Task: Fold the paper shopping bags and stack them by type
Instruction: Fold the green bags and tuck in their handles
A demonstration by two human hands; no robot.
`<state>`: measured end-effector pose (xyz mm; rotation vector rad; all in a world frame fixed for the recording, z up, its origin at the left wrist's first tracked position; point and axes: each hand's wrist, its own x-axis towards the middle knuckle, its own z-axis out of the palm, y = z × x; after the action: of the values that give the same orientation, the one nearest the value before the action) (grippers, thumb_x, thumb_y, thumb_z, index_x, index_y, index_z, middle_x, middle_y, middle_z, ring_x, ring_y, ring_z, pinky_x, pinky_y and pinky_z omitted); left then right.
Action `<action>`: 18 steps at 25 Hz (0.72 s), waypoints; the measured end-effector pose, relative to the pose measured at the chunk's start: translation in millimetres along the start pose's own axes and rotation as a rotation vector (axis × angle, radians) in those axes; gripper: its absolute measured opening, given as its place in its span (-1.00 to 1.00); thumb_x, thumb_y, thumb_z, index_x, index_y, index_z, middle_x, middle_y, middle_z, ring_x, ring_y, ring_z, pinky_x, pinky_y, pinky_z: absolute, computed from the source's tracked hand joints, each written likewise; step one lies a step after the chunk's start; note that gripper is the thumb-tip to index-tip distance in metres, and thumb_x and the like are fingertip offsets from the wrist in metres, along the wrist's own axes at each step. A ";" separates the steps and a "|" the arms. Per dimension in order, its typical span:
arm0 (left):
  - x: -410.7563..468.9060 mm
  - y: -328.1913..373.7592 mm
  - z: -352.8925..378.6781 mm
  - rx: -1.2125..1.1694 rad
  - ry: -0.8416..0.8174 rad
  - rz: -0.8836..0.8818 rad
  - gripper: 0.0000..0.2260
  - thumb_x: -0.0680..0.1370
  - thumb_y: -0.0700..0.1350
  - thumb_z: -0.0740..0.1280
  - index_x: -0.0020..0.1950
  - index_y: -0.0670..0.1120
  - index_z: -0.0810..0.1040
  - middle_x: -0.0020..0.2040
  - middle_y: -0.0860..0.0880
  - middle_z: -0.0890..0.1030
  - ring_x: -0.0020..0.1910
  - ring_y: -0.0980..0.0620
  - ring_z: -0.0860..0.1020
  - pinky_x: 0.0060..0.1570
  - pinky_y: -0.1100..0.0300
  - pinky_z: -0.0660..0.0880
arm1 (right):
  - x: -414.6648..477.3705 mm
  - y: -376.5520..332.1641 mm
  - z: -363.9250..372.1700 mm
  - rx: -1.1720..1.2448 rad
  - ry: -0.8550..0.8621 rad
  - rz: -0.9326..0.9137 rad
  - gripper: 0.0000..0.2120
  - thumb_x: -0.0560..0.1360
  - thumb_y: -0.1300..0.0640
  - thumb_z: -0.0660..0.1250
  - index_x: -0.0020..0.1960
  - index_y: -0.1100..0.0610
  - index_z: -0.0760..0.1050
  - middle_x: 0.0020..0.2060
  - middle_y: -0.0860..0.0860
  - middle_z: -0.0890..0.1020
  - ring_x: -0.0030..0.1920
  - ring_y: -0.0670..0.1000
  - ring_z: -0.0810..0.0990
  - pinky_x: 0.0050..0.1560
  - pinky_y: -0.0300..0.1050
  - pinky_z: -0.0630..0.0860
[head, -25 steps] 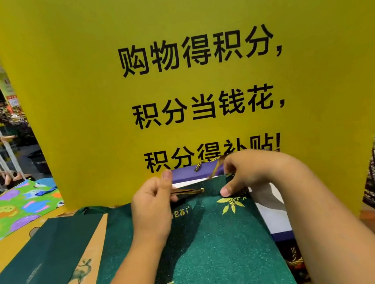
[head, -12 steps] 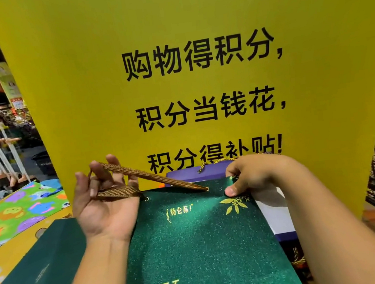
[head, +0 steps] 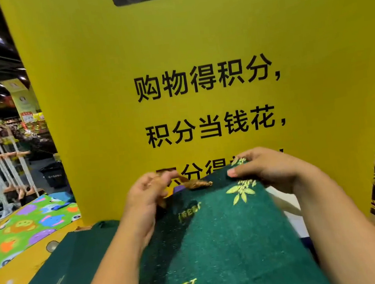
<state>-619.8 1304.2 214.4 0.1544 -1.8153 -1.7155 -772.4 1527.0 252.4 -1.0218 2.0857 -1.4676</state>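
Head view: both hands (head: 146,200) on green bag (head: 227,230)

"购物得积分" on yellow sign (head: 194,47)

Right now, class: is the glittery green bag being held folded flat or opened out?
Folded flat: the glittery green bag shows one unbroken face, no open mouth, its top edge pinched by the left hand and right hand.

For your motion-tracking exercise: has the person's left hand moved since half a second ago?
Yes. Against the yellow sign, the left hand has swung right, back to the glittery green paper bag's top edge, bunching the gold rope handle.
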 end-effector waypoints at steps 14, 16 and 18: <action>-77.5 157.3 48.1 0.527 -0.246 0.212 -0.35 0.31 0.33 0.45 0.28 0.38 0.17 0.11 0.43 0.47 0.11 0.44 0.45 0.14 0.45 0.31 | -60.3 -131.6 72.7 0.832 0.328 -0.354 -0.61 0.58 -0.02 0.33 0.21 0.28 0.58 0.07 0.25 0.68 0.06 0.25 0.69 0.09 0.17 0.63; -74.7 162.9 46.5 0.419 -0.167 0.275 -0.10 0.18 0.24 0.62 0.40 0.18 0.23 0.21 0.19 0.56 0.17 0.29 0.55 0.21 0.33 0.42 | -73.0 -149.0 88.9 0.775 0.165 -0.361 -0.61 0.64 -0.03 0.22 0.24 0.24 0.58 0.07 0.18 0.69 0.00 0.11 0.70 -0.04 -0.04 0.66; -76.1 171.1 37.4 0.304 -0.092 0.331 -0.30 0.34 -0.03 0.61 0.39 0.02 0.37 0.13 0.06 0.65 0.11 0.12 0.63 0.10 0.17 0.54 | -78.8 -155.6 92.6 0.706 0.056 -0.374 -0.57 0.66 -0.06 0.12 0.33 0.18 0.54 0.19 0.12 0.66 0.14 0.05 0.66 0.05 -0.08 0.61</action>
<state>-522.1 1398.7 348.6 -0.0981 -2.0311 -1.2335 -605.6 1498.1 354.2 -1.0956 1.2486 -2.2033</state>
